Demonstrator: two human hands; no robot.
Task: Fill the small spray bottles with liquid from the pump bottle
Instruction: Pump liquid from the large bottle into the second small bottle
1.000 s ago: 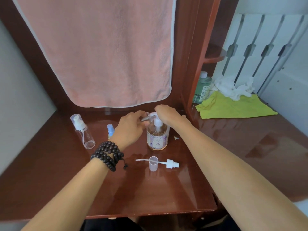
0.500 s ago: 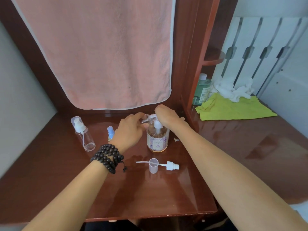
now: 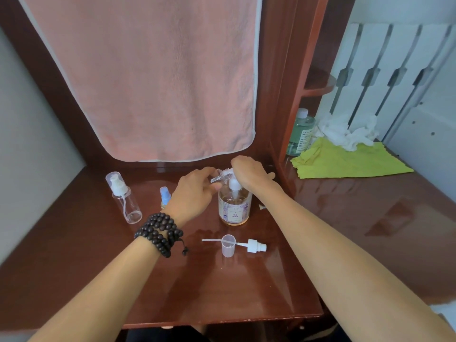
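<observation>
The pump bottle (image 3: 235, 206) with amber liquid and a flowered label stands mid-desk. My right hand (image 3: 249, 172) rests curled on top of its white pump head. My left hand (image 3: 195, 191) holds a small clear spray bottle (image 3: 220, 175) tilted with its open mouth at the pump's nozzle. In front lie that bottle's white spray top (image 3: 254, 246) with its dip tube, and a clear cap (image 3: 228, 245) standing on the tube. A taller clear spray bottle (image 3: 124, 197) stands at the left. A small blue-capped bottle (image 3: 164, 196) is partly hidden behind my left wrist.
A pink towel (image 3: 153, 77) hangs over the desk's back. Right of the wooden upright (image 3: 293, 95) stand a green bottle (image 3: 299, 133), crumpled white tissue (image 3: 345, 132) and a yellow-green cloth (image 3: 345, 161). The glossy desk top (image 3: 98, 267) ends at a front edge near me.
Both hands stay at the pump head with hardly any shift; the small bottle remains tilted at the nozzle. The view has drifted slightly.
</observation>
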